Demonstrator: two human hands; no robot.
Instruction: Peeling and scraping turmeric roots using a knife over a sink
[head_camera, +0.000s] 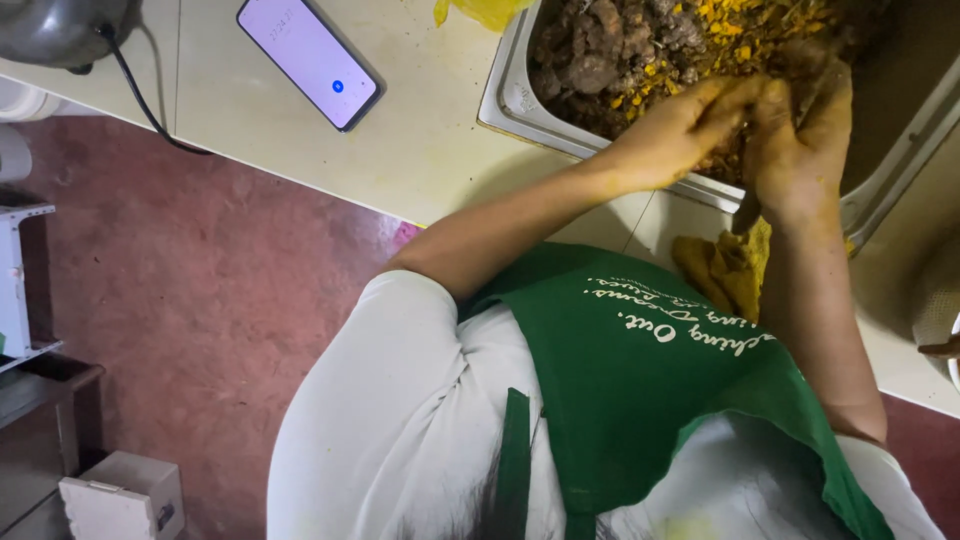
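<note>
A steel tray (510, 95) on the pale counter holds brown knobbly roots (600, 50) and several yellow-orange cut bits (740, 25). Both my hands are stained yellow and meet over the tray's near rim. My left hand (680, 130) pinches a small root piece against my right hand. My right hand (800, 140) is closed in a fist around a knife, whose dark end (745, 213) sticks out below the hand. The piece between the fingers is mostly hidden.
A phone (310, 60) with a lit screen lies on the counter (400, 140) at the left. A yellow-stained cloth (730, 270) lies at the counter's near edge. At the top left is a dark round appliance (60, 30) with a cable. The red floor (200, 300) has a white box (125, 495).
</note>
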